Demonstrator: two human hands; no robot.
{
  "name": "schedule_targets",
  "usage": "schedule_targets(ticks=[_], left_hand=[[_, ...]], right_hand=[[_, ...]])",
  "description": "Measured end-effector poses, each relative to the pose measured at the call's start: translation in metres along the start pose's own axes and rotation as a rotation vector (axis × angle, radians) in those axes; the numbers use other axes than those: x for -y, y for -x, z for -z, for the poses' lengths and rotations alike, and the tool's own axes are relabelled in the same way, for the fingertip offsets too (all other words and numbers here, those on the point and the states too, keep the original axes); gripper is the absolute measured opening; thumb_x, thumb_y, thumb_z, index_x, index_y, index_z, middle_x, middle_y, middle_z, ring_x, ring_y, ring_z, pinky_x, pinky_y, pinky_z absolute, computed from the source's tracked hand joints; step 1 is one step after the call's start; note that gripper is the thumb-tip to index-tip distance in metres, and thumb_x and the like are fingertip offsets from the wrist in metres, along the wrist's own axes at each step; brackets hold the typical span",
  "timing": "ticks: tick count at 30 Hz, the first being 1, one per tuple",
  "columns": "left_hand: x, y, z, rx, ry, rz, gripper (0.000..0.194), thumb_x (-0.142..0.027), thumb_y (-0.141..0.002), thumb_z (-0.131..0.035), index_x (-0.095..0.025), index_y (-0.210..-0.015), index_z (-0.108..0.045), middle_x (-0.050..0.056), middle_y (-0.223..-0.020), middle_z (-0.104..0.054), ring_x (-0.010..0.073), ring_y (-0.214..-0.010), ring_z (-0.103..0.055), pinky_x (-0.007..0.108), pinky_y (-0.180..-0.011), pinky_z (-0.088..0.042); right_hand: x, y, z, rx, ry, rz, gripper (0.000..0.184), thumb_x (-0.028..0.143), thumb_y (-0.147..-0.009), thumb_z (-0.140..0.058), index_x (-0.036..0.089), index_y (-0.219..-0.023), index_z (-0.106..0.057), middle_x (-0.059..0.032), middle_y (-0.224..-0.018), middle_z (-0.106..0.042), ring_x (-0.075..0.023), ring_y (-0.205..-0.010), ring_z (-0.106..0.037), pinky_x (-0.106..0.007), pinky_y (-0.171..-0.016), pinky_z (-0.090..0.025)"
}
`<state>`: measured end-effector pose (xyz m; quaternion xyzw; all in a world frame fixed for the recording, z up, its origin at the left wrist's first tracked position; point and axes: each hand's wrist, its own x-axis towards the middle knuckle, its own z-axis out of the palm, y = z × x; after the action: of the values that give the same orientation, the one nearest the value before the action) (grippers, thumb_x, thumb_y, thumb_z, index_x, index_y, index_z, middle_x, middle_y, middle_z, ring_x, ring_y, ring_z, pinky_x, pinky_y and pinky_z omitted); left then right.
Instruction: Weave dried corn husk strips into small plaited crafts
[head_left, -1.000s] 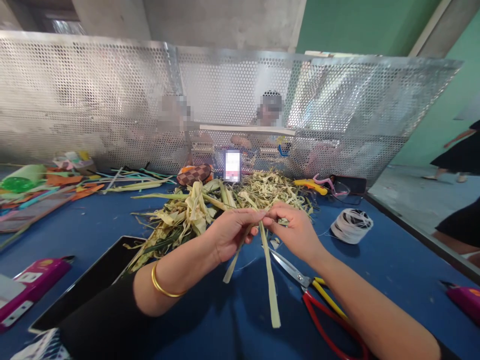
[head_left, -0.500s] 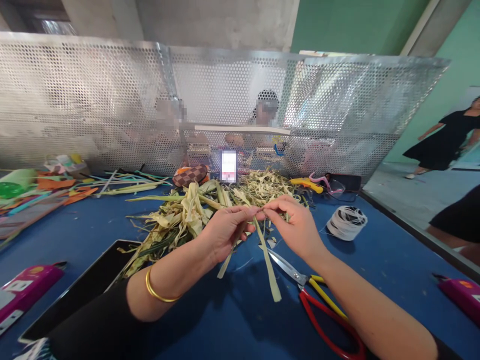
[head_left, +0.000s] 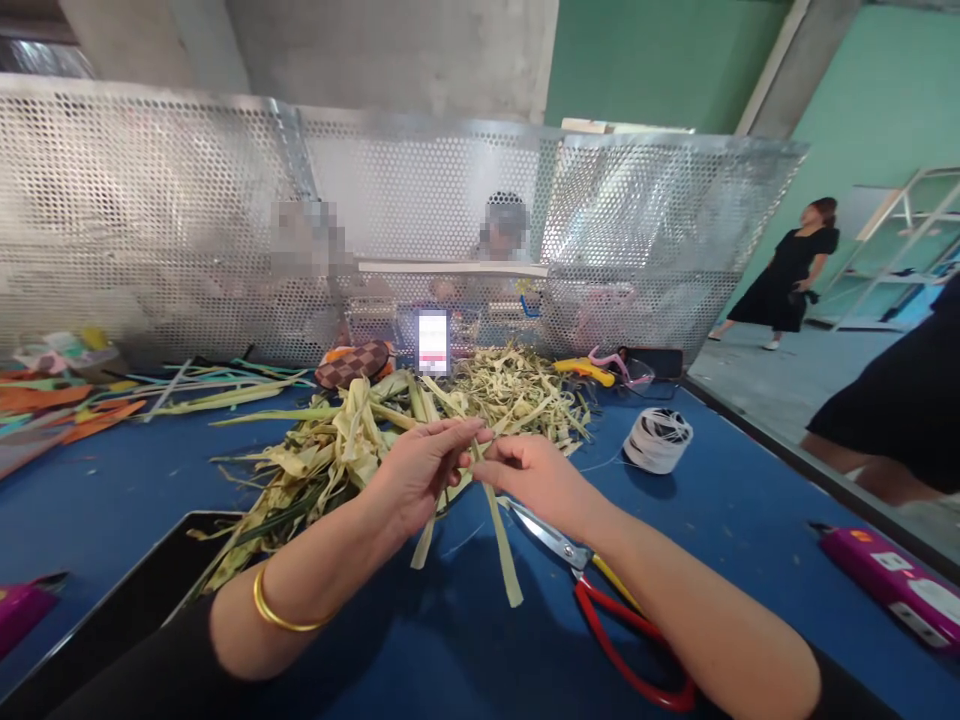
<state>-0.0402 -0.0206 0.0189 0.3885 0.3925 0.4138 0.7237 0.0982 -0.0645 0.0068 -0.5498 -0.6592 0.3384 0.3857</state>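
Note:
Pale dried husk strips (head_left: pixel 501 545) hang down from between my two hands, with long ends below the fingers. My left hand (head_left: pixel 424 465) is closed on them, thumb and fingertips pinching near the top. Close beside it, my right hand (head_left: pixel 529 475) is also closed, its thumb and fingertips pinched at the same husk strips. Below my right forearm lie large scissors (head_left: pixel 559 545) with red and yellow handles, partly covered by the arm. Just beyond the hands spreads a heap of dried husks (head_left: pixel 341 435).
A spool of white string (head_left: pixel 658 440) stands on the right of the blue table (head_left: pixel 720 600). Magenta glue guns (head_left: pixel 892 575) lie at both sides. A black tray (head_left: pixel 142 600) is at left, a lit phone (head_left: pixel 433 342) at the perforated screen (head_left: pixel 420 190). Other people stand beyond.
The view has swung slightly to the right, so the table things sit further left. Both hands keep pinching the husk strips. The person at the far right shows more fully.

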Motion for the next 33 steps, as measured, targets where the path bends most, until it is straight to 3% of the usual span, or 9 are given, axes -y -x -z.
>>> schedule_targets(ticks=[8, 11, 13, 15, 17, 19, 22, 30, 33], left_hand=[[-0.002, 0.003, -0.002, 0.037, 0.040, 0.052, 0.008, -0.008, -0.078, -0.061, -0.010, -0.075, -0.068, 0.004, -0.074, -0.069, 0.0019, -0.039, -0.048, 0.011, -0.031, -0.035], [-0.002, 0.003, -0.002, 0.041, 0.048, 0.068, 0.009, -0.007, -0.079, -0.059, -0.010, -0.076, -0.068, 0.004, -0.070, -0.068, 0.0023, -0.038, -0.047, 0.012, -0.032, -0.036], [-0.001, 0.004, -0.002, 0.046, 0.028, 0.052, 0.008, -0.008, -0.078, -0.060, -0.009, -0.075, -0.067, 0.003, -0.068, -0.067, 0.0025, -0.038, -0.047, 0.012, -0.032, -0.037], [0.002, 0.004, -0.003, 0.071, -0.010, 0.025, 0.005, -0.009, -0.077, -0.063, -0.009, -0.073, -0.067, 0.004, -0.068, -0.067, 0.0028, -0.038, -0.048, 0.013, -0.033, -0.038], [0.006, 0.006, -0.003, 0.112, -0.064, 0.009, 0.006, -0.011, -0.075, -0.066, -0.009, -0.069, -0.066, 0.005, -0.069, -0.068, 0.0039, -0.039, -0.050, 0.014, -0.036, -0.039], [0.012, 0.007, -0.004, 0.149, -0.122, 0.016, 0.009, -0.013, -0.073, -0.068, -0.009, -0.066, -0.065, 0.007, -0.068, -0.069, 0.0051, -0.039, -0.052, 0.015, -0.038, -0.041], [0.019, 0.009, -0.006, 0.174, -0.172, 0.047, 0.007, -0.013, -0.072, -0.069, -0.008, -0.067, -0.067, 0.008, -0.067, -0.069, 0.0059, -0.039, -0.053, 0.017, -0.040, -0.042], [0.019, 0.004, -0.005, 0.124, -0.066, 0.039, 0.007, -0.013, -0.076, -0.067, -0.009, -0.070, -0.067, 0.007, -0.069, -0.069, 0.0059, -0.043, -0.055, 0.017, -0.043, -0.045], [0.019, 0.002, -0.004, 0.114, -0.035, 0.057, 0.007, -0.012, -0.077, -0.065, -0.009, -0.071, -0.068, 0.007, -0.070, -0.069, 0.0059, -0.043, -0.055, 0.017, -0.044, -0.046]], right_hand=[[-0.012, -0.004, -0.004, 0.041, -0.011, 0.008, 0.021, 0.029, -0.077, -0.059, 0.017, -0.059, -0.061, 0.0065, -0.048, -0.035, -0.0089, -0.049, -0.032, -0.024, -0.049, -0.024], [-0.009, -0.004, 0.003, 0.061, -0.006, 0.005, 0.015, 0.024, -0.074, -0.060, 0.017, -0.061, -0.063, 0.0047, -0.051, -0.044, -0.0095, -0.050, -0.038, -0.024, -0.051, -0.029], [-0.005, -0.004, 0.010, -0.033, -0.058, 0.035, 0.006, 0.020, -0.072, -0.060, 0.017, -0.069, -0.065, 0.0018, -0.061, -0.055, -0.0113, -0.057, -0.046, -0.025, -0.054, -0.035], [-0.001, -0.004, 0.015, -0.148, -0.130, 0.072, 0.009, 0.022, -0.074, -0.057, 0.019, -0.076, -0.065, -0.0005, -0.070, -0.060, -0.0133, -0.064, -0.050, -0.026, -0.058, -0.038], [0.001, -0.003, 0.016, -0.174, -0.214, 0.072, 0.016, 0.031, -0.078, -0.055, 0.019, -0.073, -0.063, -0.0005, -0.067, -0.058, -0.0134, -0.064, -0.049, -0.027, -0.059, -0.037], [0.001, -0.003, 0.011, -0.117, -0.315, 0.031, 0.027, 0.040, -0.079, -0.055, 0.018, -0.063, -0.059, 0.0011, -0.059, -0.052, -0.0120, -0.058, -0.047, -0.027, -0.056, -0.036], [-0.003, -0.004, 0.001, -0.103, -0.456, -0.053, 0.033, 0.043, -0.072, -0.064, 0.019, -0.055, -0.051, 0.0048, -0.050, -0.045, -0.0093, -0.048, -0.041, -0.025, -0.048, -0.032], [-0.013, -0.011, -0.003, -0.489, -0.525, -0.071, 0.023, 0.039, -0.060, -0.072, 0.017, -0.059, -0.062, -0.0002, -0.059, -0.057, -0.0140, -0.060, -0.049, -0.028, -0.057, -0.040], [-0.021, -0.015, -0.004, -0.480, -0.525, -0.114, 0.028, 0.042, -0.057, -0.072, 0.018, -0.054, -0.059, 0.0008, -0.054, -0.054, -0.0131, -0.056, -0.046, -0.028, -0.054, -0.037]])
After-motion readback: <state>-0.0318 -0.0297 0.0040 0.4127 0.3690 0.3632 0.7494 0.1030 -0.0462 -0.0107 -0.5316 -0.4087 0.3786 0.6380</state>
